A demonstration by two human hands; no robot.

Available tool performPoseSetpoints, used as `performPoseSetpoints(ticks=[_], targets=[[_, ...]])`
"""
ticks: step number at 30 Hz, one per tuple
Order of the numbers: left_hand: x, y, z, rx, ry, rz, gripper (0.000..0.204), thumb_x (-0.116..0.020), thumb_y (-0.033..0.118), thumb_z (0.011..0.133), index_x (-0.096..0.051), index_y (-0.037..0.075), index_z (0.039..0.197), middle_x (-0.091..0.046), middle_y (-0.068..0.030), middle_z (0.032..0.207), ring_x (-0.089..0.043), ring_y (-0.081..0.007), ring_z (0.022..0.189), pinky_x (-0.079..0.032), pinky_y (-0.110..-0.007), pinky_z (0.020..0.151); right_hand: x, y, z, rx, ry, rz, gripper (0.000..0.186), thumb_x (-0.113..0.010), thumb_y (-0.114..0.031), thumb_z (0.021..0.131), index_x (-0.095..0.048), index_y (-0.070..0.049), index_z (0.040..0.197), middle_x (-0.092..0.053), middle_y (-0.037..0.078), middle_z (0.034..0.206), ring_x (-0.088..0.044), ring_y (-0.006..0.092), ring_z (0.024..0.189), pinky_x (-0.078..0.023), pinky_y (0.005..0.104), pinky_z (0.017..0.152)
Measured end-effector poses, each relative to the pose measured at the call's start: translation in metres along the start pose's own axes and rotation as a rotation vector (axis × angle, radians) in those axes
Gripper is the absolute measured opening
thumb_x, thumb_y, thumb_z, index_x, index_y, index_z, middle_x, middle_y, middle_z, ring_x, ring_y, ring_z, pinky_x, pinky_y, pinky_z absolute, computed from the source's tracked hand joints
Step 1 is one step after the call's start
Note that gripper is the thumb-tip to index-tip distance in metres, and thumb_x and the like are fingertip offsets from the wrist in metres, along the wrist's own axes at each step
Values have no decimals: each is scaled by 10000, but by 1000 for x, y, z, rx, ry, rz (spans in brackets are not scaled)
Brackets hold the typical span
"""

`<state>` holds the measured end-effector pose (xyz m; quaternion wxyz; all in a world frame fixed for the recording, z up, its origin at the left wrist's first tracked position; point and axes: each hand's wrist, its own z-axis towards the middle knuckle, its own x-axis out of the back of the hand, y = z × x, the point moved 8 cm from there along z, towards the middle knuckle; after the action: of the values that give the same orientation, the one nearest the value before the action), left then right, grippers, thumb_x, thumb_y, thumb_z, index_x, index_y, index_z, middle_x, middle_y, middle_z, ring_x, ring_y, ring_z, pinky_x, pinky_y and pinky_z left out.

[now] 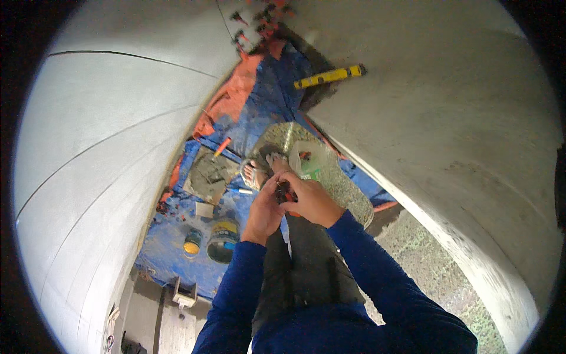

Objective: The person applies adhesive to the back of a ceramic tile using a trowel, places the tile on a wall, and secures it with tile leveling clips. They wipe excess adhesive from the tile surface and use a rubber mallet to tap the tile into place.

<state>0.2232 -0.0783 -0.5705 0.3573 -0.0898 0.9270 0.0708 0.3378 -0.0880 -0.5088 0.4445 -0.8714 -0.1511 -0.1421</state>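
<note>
In the middle of the head view, my left hand (265, 209) and my right hand (311, 199) meet in front of my body. Both are cupped round a cluster of small dark pieces with bits of red (285, 192), and the fingers partly cover it. The pieces resemble the black-and-red tile levelling spacers (268, 23) at the far end of the left wall. Just beyond my hands are my feet in sandals (253, 174), and beside them a clear plastic bag (306, 160) has a few red-and-black pieces inside.
Large pale tiles (112, 118) line the left; a bare grey wall (448, 100) rises right. A yellow spirit level (330, 76) lies at the far end. On the blue tarp (171, 236) are a board of grey mortar (206, 177), an orange-handled tool (222, 147) and buckets (223, 243).
</note>
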Motion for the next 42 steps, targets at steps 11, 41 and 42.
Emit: performPoseSetpoints(ticks=[11, 41, 42], targets=[[-147, 103, -129, -221, -157, -68, 249, -580, 246, 1024, -623, 46, 1166, -668, -82, 1078, -668, -217, 995, -570, -381, 847, 97, -217, -87, 267, 249, 64, 731, -866, -178, 788, -510, -98, 1421, -661, 144, 1236, -679, 273, 1089, -564, 368, 877], [-445, 276, -357, -873, -92, 618, 418, -635, 347, 986, -667, -46, 1123, -612, -40, 755, -473, -79, 501, -323, -234, 427, 310, -511, -148, 1233, 416, -128, 295, -741, -253, 912, -667, -69, 1129, -685, 105, 998, -661, 308, 939, -543, 414, 836], [-451, 279, -361, -829, -100, 525, 415, -622, 322, 995, -672, -67, 1132, -654, -87, 805, -532, -99, 556, -365, -214, 467, 319, -514, -153, 1251, 464, -105, 278, -738, -255, 916, -674, -62, 1105, -688, 104, 987, -663, 309, 918, -546, 409, 816]])
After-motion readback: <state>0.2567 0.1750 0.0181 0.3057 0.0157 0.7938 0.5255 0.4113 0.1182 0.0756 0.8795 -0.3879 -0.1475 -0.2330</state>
